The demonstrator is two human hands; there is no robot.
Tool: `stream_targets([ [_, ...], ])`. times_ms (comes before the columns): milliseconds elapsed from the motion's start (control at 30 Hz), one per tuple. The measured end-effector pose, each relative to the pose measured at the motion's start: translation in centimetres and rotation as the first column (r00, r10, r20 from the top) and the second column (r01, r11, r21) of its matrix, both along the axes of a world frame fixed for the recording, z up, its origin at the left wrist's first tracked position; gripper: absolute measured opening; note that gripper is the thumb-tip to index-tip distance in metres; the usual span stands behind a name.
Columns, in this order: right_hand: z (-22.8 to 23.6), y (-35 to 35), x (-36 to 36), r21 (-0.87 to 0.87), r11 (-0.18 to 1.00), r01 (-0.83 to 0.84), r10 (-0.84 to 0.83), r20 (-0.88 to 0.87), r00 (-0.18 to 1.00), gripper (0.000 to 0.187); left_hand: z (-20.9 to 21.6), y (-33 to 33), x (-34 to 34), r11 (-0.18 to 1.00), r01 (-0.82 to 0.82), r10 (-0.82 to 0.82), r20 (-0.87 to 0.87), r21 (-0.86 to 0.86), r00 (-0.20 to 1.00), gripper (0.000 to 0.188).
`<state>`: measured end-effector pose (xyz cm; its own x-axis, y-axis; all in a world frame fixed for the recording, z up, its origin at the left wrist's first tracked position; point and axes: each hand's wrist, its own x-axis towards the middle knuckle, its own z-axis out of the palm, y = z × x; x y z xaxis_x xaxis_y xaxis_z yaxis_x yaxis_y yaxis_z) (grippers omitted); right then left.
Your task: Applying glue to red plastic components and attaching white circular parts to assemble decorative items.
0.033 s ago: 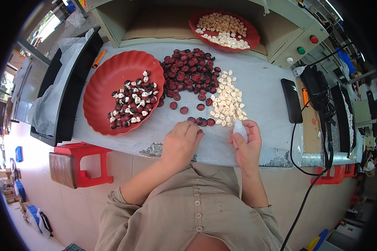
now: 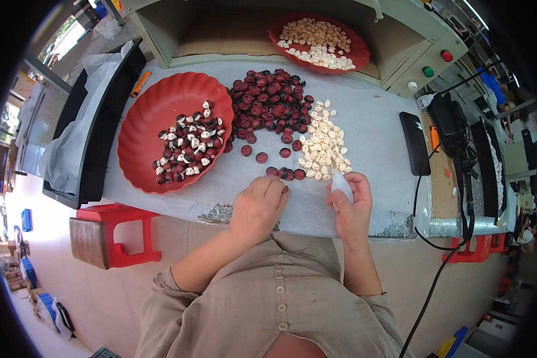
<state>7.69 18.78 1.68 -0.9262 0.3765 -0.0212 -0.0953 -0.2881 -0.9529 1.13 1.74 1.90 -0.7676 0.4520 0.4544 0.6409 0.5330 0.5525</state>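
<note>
My left hand is closed in a pinch just above the table's front edge. A small dark reddish bit shows at its fingertips, mostly hidden. In my right hand a small translucent white squeeze bottle is gripped, its narrow nozzle pointing away from me, beside the pile of cream shell-like pieces. A short row of dark red and black round pieces lies just beyond my left hand. Behind it is a large heap of the same dark red pieces.
On the left, a red scalloped plate holds red pieces with white bits on them. Farther left stands a black tray lined with paper. Another red plate of pale pieces sits in the open cabinet. A phone and cables lie right.
</note>
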Motion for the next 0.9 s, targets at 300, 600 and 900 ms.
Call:
stream_targets([
  [300, 1.0, -0.1, 0.0, -0.18, 0.983, 0.017, -0.017, -0.001, 1.0, 0.033, 1.3, -0.6, -1.0, 0.567, -0.496, -0.707, 0.698, 0.658, 0.118, 0.024],
  [600, 2.7, -1.0, 0.8, -0.027, 0.996, 0.083, -0.086, -0.197, 0.977, 0.034, -0.7, -1.1, -0.8, 0.402, -0.491, -0.878, 0.478, 0.773, 0.033, 0.027],
  [900, 3.5, -2.4, 0.9, 0.58, 0.807, 0.108, 0.044, -0.242, 0.969, 0.023, -1.0, -1.3, -0.9, 0.315, -0.524, -0.927, 0.376, 0.791, 0.01, 0.028],
])
